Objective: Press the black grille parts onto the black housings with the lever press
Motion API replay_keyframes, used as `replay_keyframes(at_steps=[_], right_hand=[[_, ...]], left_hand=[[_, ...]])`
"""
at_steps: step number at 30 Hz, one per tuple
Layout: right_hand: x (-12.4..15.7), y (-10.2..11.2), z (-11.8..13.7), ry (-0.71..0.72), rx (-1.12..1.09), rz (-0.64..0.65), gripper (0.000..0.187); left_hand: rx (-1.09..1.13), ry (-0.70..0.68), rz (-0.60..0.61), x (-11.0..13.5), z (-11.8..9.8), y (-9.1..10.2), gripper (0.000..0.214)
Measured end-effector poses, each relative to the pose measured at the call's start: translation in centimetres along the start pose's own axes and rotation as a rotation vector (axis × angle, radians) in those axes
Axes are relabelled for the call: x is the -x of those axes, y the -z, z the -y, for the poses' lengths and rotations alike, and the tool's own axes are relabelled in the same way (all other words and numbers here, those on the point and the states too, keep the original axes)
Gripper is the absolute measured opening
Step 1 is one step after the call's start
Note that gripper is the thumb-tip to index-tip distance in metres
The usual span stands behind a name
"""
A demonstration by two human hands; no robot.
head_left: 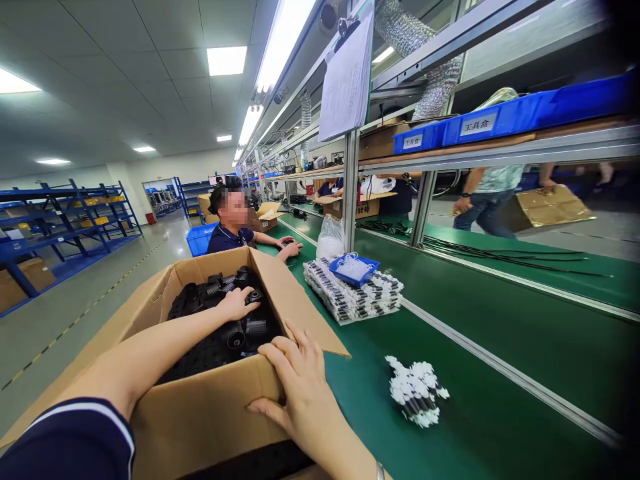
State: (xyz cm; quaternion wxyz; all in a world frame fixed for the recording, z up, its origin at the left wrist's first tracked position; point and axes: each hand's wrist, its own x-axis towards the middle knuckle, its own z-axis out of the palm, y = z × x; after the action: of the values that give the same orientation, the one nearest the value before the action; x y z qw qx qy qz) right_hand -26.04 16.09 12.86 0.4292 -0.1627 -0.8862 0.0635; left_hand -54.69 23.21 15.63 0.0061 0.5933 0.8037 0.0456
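An open cardboard box point(210, 407) full of black plastic parts point(220, 333) stands at the edge of the green bench. My left hand point(239, 303) reaches down into it, fingers curled round one black part point(254, 296). My right hand point(295, 383) grips the box's near rim, fingers over the top edge and thumb on the outer wall.
A bundle of small white-and-black pieces point(417, 390) lies on the green bench point(500, 347). Further off stand stacked trays point(350, 297) with a blue tray point(354, 269) on top. A co-worker point(233, 223) sits beyond the box. Another person point(487, 197) stands across the line.
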Motion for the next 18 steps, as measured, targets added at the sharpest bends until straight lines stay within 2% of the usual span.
replay_keyframes(at_steps=[5,9,18], right_hand=[[0.0,0.1,0.1,-0.009,-0.013,0.009,0.065],[0.1,0.0,0.0,-0.009,-0.023,0.008,0.067],[0.2,-0.1,0.1,-0.003,0.020,0.002,0.065]], left_hand=[[-0.016,0.005,0.081,-0.7,-0.2,0.7,0.043],[-0.070,0.046,0.120,-0.4,-0.2,1.0,0.050],[-0.077,-0.048,0.065,0.8,-1.5,1.1,0.058]])
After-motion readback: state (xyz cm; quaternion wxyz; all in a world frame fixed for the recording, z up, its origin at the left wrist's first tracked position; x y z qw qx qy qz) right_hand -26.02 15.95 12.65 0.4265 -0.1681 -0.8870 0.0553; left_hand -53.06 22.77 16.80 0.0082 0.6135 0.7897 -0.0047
